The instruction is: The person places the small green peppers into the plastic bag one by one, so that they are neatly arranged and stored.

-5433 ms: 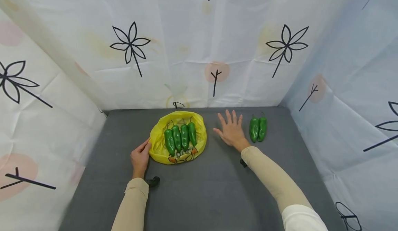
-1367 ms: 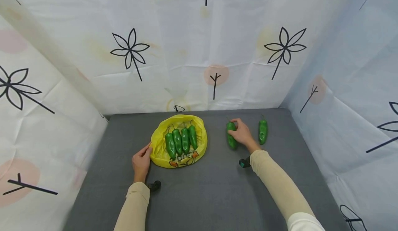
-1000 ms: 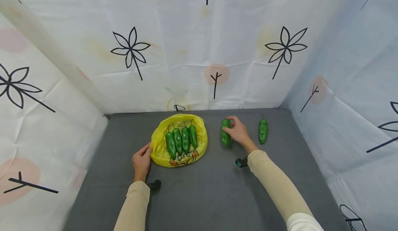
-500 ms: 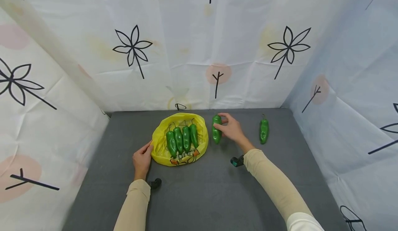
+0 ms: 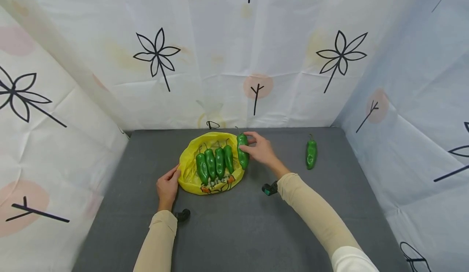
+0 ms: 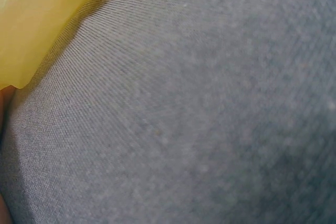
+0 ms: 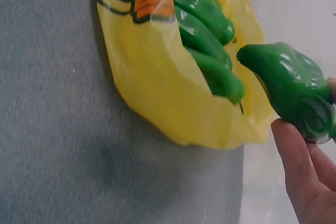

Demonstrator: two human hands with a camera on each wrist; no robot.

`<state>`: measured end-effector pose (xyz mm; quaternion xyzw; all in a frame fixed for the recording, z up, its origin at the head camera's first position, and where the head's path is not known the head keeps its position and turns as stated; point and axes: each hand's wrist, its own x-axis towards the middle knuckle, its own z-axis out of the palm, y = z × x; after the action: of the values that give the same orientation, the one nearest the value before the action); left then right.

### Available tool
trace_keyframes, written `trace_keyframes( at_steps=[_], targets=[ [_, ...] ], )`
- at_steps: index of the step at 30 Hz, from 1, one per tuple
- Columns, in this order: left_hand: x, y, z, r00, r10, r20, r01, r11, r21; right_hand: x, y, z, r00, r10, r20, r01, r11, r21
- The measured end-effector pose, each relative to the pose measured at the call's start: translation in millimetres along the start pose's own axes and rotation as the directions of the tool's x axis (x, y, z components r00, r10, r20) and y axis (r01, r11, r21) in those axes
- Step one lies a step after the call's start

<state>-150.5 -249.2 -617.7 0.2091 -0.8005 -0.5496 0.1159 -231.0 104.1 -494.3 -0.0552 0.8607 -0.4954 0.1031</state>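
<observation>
A yellow plastic bag (image 5: 186,174) with its rim rolled open lies on the grey table, and several green chili peppers (image 5: 210,164) sit side by side inside it. At the bag's left edge my left hand (image 5: 167,187) pinches the rim; the left wrist view catches only a corner of the yellow plastic (image 6: 42,19). My right hand (image 5: 262,150) grips another green chili pepper (image 5: 242,151) between thumb and fingers, stem away from me. In the right wrist view this held pepper (image 7: 289,80) hangs beside the bag's right rim (image 7: 157,103), its tip toward the peppers inside.
One more green chili pepper (image 5: 311,154) lies by itself on the right side of the table (image 5: 234,231). White printed cloth (image 5: 220,60) stands as walls at the back and on both sides. Dark wrist cameras (image 5: 270,188) sit under both wrists.
From a pair on the right, my right hand has taken one chili pepper and carried it leftward to the bag's right rim. My left hand keeps its hold on the bag.
</observation>
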Motion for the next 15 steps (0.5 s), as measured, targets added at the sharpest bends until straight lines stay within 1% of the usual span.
trace_keyframes(
  at_steps=[3, 11, 15],
  targets=[
    [-0.3, 1.0, -0.1, 1.0, 0.008, -0.001, -0.008, 1.0, 0.003, 0.0, -6, 5, 1.0, -0.005, 0.021, 0.005, 1.0, -0.002],
    [-2.1, 0.0, 0.5, 1.0, 0.021, -0.011, -0.021, 1.0, 0.003, -1.5, -17, 19, 0.997, -0.011, 0.079, 0.009, 0.999, 0.032],
    [-0.5, -1.3, 1.4, 1.0, 0.024, -0.015, -0.024, 1.0, 0.007, -0.4, -21, 27, 0.996, -0.016, 0.088, 0.013, 0.999, 0.038]
  ],
)
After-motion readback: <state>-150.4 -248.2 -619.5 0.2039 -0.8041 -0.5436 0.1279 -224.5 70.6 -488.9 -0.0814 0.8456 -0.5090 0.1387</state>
